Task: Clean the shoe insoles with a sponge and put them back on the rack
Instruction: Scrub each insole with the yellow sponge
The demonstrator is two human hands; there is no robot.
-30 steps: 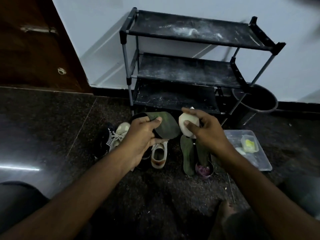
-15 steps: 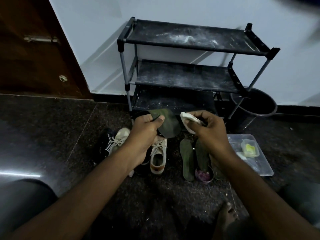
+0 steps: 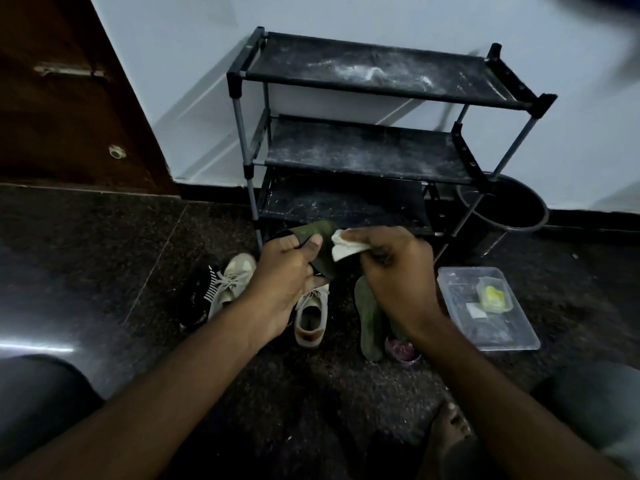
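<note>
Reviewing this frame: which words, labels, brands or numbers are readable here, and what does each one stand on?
No text in this view can be read.
Packet in the clear tub: yellow-green patch, too blurred to tell whether it bears print.
Beige sneakers: no brand mark shows.
Insole, sponge, rack: no print shows.

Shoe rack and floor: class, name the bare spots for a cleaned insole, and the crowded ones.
All three shelves of the rack look bare, though dusty. The floor between the door and the striped shoe is free. Crowded: before the rack, among sneakers, floor insoles, bowl and tray.
</note>
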